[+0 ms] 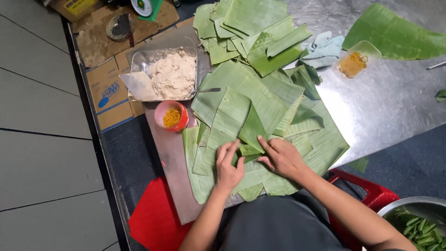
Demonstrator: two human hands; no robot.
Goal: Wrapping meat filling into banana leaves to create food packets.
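1. Under both palms, at the near edge of the leaf pile: a small folded banana-leaf parcel [248, 149], glossy, ribbed, darker green than the sheets beneath.
2. Left hand [228, 163] flat on the parcel's left side, fingers spread and pressing, nothing enclosed in the fist.
3. Right hand [282, 158] laid on the parcel's right side, index finger extended along a fold, pinning the leaf down rather than clasping it.
4. Just beyond the fingertips: a triangular leaf flap [253, 128] standing up to a point.
5. Beneath and around the hands: overlapping cut banana leaves [260, 93], flat, matte, finely veined, with straight cut edges.
6. Up and left of the left hand: a small round pink bowl [171, 115] with yellow rubber bands, touching the leaf pile's edge.
7. Farther past that bowl: a clear rectangular tray [162, 74] heaped with pale, crumbly dough.
8. Far up and right of the right hand: a clear plastic cup [358, 58] holding yellow bits, beside a crumpled bluish cloth [324, 49].
9. Right of the right hand: bare, shiny steel tabletop [390, 102], open room up to its near edge.
10. Below the right forearm: a red stool [367, 188] and a metal bowl [409, 207] of green pieces.
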